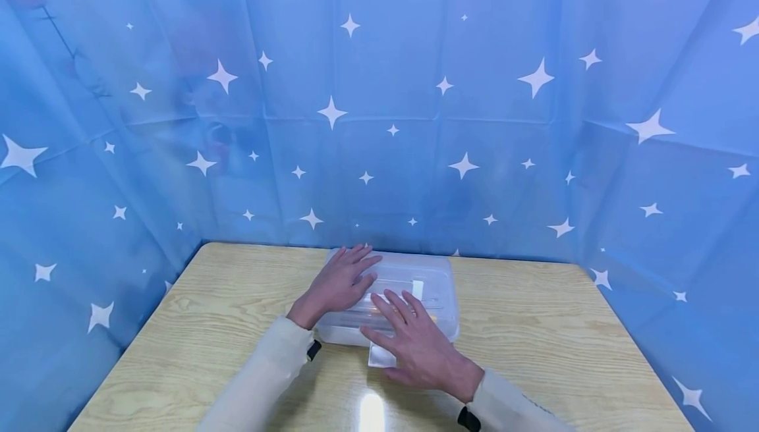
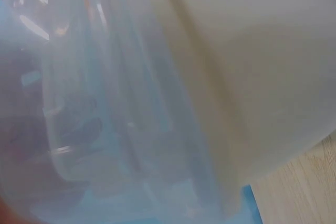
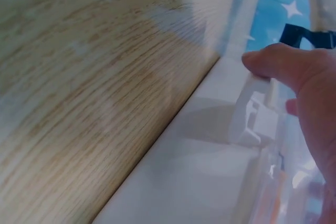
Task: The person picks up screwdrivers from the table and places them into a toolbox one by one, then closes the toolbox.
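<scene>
A translucent plastic box with a clear lid stands toward the back of the table. Over the lid's left part lies my left hand, fingers stretched out and pointing away. My right hand reaches over the front right of the box with its fingers spread. On the box's front side a white latch sticks outward, and my right thumb is right at its outer edge. The left wrist view shows the lid and the pale side wall close up; the left fingers are mostly hidden there.
The box stands on a wood-grain table, near its far edge. A blue curtain with white stars hangs behind the table and along both sides. Something orange shows through the box.
</scene>
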{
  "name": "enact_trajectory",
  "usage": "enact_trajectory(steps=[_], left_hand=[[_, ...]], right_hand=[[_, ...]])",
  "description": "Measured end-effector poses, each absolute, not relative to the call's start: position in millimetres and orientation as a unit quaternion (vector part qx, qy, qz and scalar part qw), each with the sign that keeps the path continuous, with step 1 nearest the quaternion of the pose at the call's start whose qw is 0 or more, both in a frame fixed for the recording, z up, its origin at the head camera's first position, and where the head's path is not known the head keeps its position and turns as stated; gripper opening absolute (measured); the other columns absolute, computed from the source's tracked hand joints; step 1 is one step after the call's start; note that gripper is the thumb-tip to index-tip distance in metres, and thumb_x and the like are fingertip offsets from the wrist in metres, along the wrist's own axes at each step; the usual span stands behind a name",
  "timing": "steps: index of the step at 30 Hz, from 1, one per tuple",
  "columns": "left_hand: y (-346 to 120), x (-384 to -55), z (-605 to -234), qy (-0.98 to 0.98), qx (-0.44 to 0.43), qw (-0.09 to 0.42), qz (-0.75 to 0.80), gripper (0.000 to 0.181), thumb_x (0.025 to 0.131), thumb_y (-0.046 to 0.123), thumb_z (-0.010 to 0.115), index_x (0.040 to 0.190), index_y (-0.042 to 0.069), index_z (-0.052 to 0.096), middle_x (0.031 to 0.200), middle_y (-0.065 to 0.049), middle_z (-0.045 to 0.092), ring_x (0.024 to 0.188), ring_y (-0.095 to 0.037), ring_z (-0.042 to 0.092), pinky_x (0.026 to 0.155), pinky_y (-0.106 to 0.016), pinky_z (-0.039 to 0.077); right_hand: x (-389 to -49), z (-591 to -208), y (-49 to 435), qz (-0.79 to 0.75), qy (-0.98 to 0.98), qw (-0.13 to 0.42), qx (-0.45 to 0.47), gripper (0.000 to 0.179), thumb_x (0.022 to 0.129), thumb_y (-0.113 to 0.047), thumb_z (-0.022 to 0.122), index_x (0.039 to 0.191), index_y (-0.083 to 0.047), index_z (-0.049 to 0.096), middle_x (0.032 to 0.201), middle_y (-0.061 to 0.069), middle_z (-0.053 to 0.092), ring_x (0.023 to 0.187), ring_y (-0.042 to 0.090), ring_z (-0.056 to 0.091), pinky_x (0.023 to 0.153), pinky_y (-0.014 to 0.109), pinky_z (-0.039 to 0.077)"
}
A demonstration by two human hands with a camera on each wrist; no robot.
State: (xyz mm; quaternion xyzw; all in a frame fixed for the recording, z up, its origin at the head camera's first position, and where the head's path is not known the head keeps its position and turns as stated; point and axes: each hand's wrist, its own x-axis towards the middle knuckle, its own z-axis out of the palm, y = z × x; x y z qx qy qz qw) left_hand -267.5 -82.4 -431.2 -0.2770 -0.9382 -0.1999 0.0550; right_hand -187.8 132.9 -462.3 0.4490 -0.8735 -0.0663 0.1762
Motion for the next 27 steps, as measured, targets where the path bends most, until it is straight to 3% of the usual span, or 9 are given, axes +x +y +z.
enact_trajectory(steps=[10, 27], left_hand=[[-82.3, -267.9, -430.4, -0.938, -0.278, 0.054, -0.198, 0.047, 0.106, 0.040, 0.040, 0.146, 0.019, 0.051, 0.157, -0.009, 0.038, 0.149, -0.028, 0.028, 0.123, -0.050, 0.015], [-81.7, -266.6, -430.5, -0.938, -0.275, 0.056, -0.204, 0.047, 0.105, 0.039, 0.042, 0.146, 0.018, 0.051, 0.157, -0.009, 0.038, 0.149, -0.027, 0.027, 0.123, -0.049, 0.014]], right_hand=[[-188.2, -461.8, 134.6, -0.049, -0.863, 0.196, 0.462, 0.060, 0.089, -0.053, 0.063, 0.144, -0.033, 0.052, 0.161, 0.013, 0.026, 0.148, 0.037, 0.024, 0.117, 0.058, 0.024], [-189.2, -462.1, 135.6, -0.059, -0.863, 0.198, 0.461, 0.050, 0.096, -0.037, 0.057, 0.146, -0.034, 0.049, 0.162, 0.011, 0.026, 0.148, 0.035, 0.025, 0.117, 0.056, 0.027]])
